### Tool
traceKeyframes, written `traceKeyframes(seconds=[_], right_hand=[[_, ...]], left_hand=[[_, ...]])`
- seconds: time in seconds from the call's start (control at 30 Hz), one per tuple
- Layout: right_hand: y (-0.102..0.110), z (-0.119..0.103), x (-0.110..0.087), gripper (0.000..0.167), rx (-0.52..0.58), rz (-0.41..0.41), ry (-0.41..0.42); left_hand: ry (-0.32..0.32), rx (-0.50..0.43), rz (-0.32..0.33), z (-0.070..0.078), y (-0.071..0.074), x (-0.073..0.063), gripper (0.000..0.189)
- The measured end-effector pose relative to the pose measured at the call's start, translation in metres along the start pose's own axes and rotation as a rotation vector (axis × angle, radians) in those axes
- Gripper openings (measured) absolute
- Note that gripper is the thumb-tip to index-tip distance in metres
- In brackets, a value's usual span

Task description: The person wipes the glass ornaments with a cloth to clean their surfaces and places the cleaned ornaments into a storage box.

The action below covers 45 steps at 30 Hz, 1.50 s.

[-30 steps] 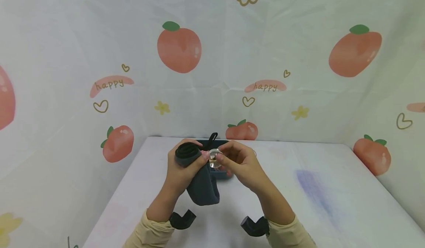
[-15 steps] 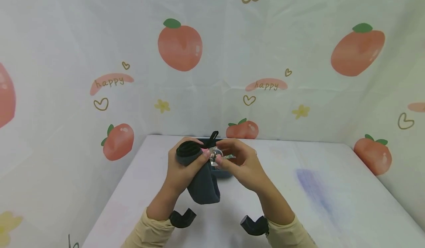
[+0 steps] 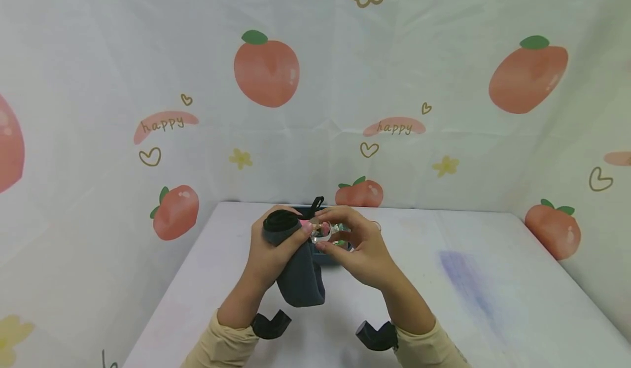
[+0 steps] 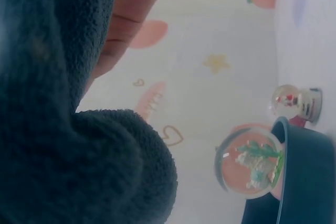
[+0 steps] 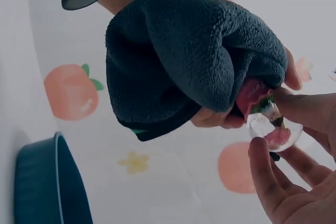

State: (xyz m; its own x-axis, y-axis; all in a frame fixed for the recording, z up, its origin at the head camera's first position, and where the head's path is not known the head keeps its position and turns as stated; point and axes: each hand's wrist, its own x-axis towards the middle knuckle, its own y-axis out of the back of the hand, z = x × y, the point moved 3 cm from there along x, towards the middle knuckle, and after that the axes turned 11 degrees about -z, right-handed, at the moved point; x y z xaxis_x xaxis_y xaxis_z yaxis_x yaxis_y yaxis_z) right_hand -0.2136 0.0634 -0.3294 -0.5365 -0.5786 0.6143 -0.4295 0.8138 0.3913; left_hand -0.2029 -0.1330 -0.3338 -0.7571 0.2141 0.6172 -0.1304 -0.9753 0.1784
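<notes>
In the head view my left hand (image 3: 268,247) grips a bunched dark blue-grey towel (image 3: 300,280), fluffy, with a black edge and loop. Its thumb also presses on the pink base of a small snow globe (image 5: 275,129), which pokes out from the towel. My right hand (image 3: 362,247) curls its thumb and fingers round the clear ball of this globe. A pink shape shows inside the ball in the right wrist view. There the towel (image 5: 194,61) hides most of my left hand (image 5: 292,72).
A dark blue basin (image 4: 310,166) stands behind the hands. Another snow globe (image 4: 254,163), with a green plant and a pale figure, pokes out of it. Beyond its rim, a smaller snow globe (image 4: 294,100) with red inside stands on the white table (image 3: 419,291).
My right fingers have shifted and spread wider round the ball, where pink now shows. The left hand and towel stay nearly in place.
</notes>
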Motion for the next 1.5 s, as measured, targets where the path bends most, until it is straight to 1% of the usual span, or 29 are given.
traceKeyframes(seconds=[0.03,0.1,0.17,0.23,0.3,0.33,0.4,0.47,0.6,0.67,0.77,0.83,0.97,1.03,1.07,1.13,1.17,1.3,1.37,1.4,1.43,1.5], right_hand=[[0.0003,-0.0007,0.0001,0.048,0.007,0.001,0.014],[0.0014,-0.0013,-0.0003,0.046,0.018,0.003,0.010],[0.0028,-0.0005,-0.0007,0.041,0.032,0.007,-0.029],[0.0036,0.0013,-0.0009,0.035,0.054,0.003,-0.099],[0.0034,0.0044,-0.0012,0.027,0.091,-0.022,-0.162],[0.0030,0.0060,-0.0013,0.025,0.109,-0.037,-0.185],[0.0024,0.0078,-0.0011,0.022,0.122,-0.063,-0.203],[0.0020,0.0082,-0.0004,0.023,0.119,-0.075,-0.172],[0.0032,0.0045,0.0008,0.040,0.037,-0.044,-0.079],[0.0035,0.0029,0.0011,0.045,0.023,-0.037,-0.038],[0.0039,0.0020,0.0014,0.046,0.021,-0.033,-0.021],[0.0041,0.0022,0.0015,0.044,0.024,-0.027,-0.054],[0.0043,0.0060,0.0008,0.029,0.029,-0.011,-0.185],[0.0042,0.0076,0.0004,0.022,0.044,-0.016,-0.225],[0.0042,0.0081,0.0001,0.019,0.048,-0.018,-0.228],[0.0043,0.0086,-0.0002,0.018,0.060,-0.026,-0.202],[0.0044,0.0082,-0.0002,0.020,0.056,-0.026,-0.179],[0.0045,0.0053,0.0002,0.039,0.040,-0.029,-0.039],[0.0042,0.0035,0.0007,0.044,0.033,-0.031,0.011],[0.0040,0.0030,0.0007,0.045,0.030,-0.033,0.023],[0.0038,0.0026,0.0008,0.044,0.028,-0.032,0.016],[0.0036,0.0025,0.0008,0.041,0.037,-0.030,-0.028]], left_hand=[[-0.001,-0.001,-0.002,-0.0001,-0.0002,0.0004,0.018],[0.001,0.001,0.001,0.0003,-0.0007,0.0008,0.019],[0.003,0.007,0.008,0.0009,-0.0013,0.0011,0.019],[0.003,0.010,0.013,0.0014,-0.0019,0.0014,0.020],[0.001,0.012,0.017,0.0021,-0.0022,0.0011,0.020],[0.001,0.012,0.019,0.0025,-0.0021,0.0008,0.020],[-0.002,0.005,0.016,0.0028,-0.0019,-0.0001,0.020],[0.004,-0.005,0.013,0.0030,-0.0015,-0.0009,0.022],[0.053,-0.001,0.014,0.0003,-0.0002,-0.0010,0.023],[0.080,0.012,0.017,-0.0012,0.0001,-0.0006,0.024],[0.080,0.026,0.016,-0.0013,-0.0007,-0.0002,0.024],[0.068,0.030,0.018,-0.0010,-0.0014,-0.0001,0.024],[0.038,0.033,0.025,0.0001,-0.0032,-0.0005,0.024],[0.027,0.036,0.024,-0.0001,-0.0036,-0.0011,0.023],[0.023,0.037,0.024,-0.0003,-0.0036,-0.0013,0.023],[0.021,0.035,0.020,-0.0009,-0.0033,-0.0018,0.024],[0.021,0.031,0.019,-0.0007,-0.0028,-0.0018,0.024],[0.042,0.010,0.018,0.0003,-0.0009,-0.0014,0.023],[0.053,0.007,0.022,0.0008,-0.0004,-0.0012,0.022],[0.055,0.010,0.023,0.0008,-0.0004,-0.0012,0.022],[0.054,0.013,0.023,0.0009,-0.0006,-0.0012,0.022],[0.047,0.019,0.028,0.0010,-0.0011,-0.0013,0.022]])
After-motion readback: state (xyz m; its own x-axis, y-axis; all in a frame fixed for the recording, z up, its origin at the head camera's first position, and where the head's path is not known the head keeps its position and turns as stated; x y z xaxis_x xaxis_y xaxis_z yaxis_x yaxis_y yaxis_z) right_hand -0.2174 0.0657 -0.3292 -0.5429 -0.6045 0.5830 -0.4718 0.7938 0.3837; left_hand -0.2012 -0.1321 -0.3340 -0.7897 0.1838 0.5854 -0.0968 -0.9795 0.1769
